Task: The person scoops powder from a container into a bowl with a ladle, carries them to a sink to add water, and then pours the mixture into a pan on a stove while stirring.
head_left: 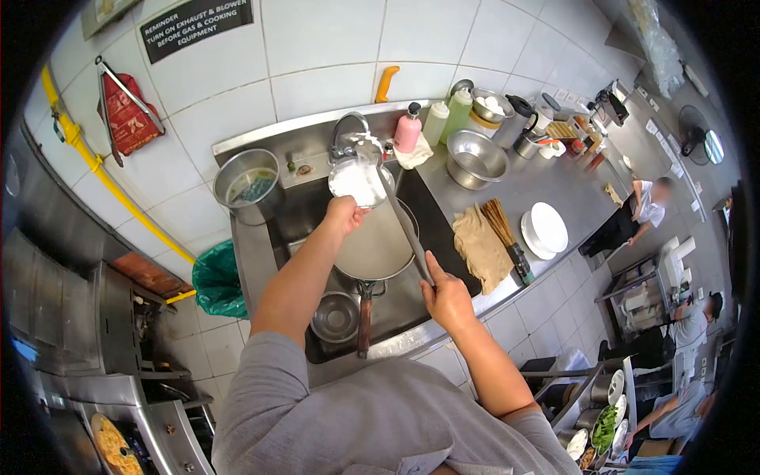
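My left hand [346, 215] is closed on the near rim of a round bowl [380, 198] filled with a white substance [354, 180] that I cannot identify. The bowl is under the faucet [348, 127]. In my right hand [449, 297] is a long-handled metal utensil [405, 222]. Its far end reaches the white substance, and its head is hard to make out. Below both lies a large wok [372, 257] in the sink, holding cloudy whitish liquid, its wooden handle [365, 321] toward me. A small metal bowl [336, 317] sits beside that handle.
Left of the sink [297, 210] stands a metal pot [248, 186]. On the right counter are a cloth [481, 249], a bamboo brush [507, 237], white bowls [546, 229], a steel bowl [476, 158] and a pink bottle [408, 131]. Several people work at far right.
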Demonstrator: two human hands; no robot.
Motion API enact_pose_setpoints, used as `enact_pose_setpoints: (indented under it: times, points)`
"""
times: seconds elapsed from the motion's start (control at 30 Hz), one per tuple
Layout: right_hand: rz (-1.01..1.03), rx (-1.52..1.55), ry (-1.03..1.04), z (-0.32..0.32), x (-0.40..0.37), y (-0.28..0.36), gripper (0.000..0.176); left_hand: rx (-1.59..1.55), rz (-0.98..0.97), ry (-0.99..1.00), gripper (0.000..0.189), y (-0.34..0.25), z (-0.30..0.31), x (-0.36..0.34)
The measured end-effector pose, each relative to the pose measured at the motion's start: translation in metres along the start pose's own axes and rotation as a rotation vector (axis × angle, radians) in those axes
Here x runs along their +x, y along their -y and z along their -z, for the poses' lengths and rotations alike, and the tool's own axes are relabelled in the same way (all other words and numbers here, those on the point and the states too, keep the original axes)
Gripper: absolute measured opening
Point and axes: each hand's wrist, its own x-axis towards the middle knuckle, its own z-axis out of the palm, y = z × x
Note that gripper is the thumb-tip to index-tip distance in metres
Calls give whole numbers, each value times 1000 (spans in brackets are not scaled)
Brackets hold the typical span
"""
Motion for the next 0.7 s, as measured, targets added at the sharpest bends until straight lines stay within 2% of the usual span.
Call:
enact_pose_setpoints:
  times: [0.27, 0.33, 0.37, 0.43, 0.5, 0.57, 0.6, 0.7]
  points:
    - [-78, -203, 71, -28, -6, -15, 59, -108, -104, 29, 33, 3, -9, -14]
    - [-141, 211, 156, -34, -8, -9, 57, -75, -109, 35, 33, 7, -3, -1]
    - [-147, 212, 148, -33, -5, -6, 57, -37, -111, 45, 33, 10, -1, 6]
    - [-525, 1045, 453, -17, 7, 7, 60, -19, -85, 60, 34, 17, 5, 18]
    - [-559, 1170, 474, 5, 12, 16, 57, -7, -64, 72, 35, 19, 11, 20]
    - [-790, 1498, 441, 24, 15, 17, 42, -20, -30, 94, 38, 20, 13, 12]
    - [-826, 1614, 476, 34, 17, 18, 22, -18, -25, 99, 38, 20, 14, 8]
    - [-841, 1760, 499, 40, 14, 10, 12, 59, -9, 85, 38, 16, 8, 2]
